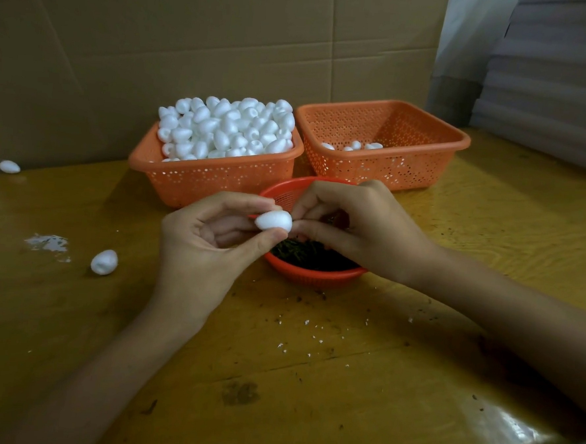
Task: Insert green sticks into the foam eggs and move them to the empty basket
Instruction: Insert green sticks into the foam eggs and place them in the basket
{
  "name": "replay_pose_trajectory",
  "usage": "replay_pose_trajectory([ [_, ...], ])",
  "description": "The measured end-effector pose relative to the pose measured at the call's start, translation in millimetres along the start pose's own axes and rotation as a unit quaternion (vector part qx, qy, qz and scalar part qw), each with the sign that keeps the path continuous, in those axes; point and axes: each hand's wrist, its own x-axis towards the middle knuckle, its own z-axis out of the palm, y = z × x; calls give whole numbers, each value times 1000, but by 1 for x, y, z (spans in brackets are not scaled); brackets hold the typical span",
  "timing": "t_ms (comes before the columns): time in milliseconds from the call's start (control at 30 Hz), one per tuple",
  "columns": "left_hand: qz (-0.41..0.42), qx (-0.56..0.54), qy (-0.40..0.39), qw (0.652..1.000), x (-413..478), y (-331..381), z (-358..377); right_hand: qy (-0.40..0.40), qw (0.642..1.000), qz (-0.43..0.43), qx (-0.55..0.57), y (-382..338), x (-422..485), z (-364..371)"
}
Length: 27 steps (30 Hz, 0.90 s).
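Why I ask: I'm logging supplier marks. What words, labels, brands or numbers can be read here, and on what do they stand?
None: no readable text anywhere in this view.
The cardboard wall, the full orange basket, the nearly empty orange basket, the round red basket, the foam eggs and the table show no print, label or number.

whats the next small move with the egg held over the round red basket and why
Probably press the right hand toward the foam egg to seat the stick: the left hand grips the egg, and the right pinches at its end. The stick itself is hidden.
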Motion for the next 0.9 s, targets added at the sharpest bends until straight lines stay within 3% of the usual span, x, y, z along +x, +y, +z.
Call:
replay_pose_trajectory([
  [400,23,6,-25,999,-3,3,6,-59,998,36,-1,-2,2,-2],
  [900,45,-3,-23,999,-6,8,7,-16,998,26,55,-1,1,-5],
])
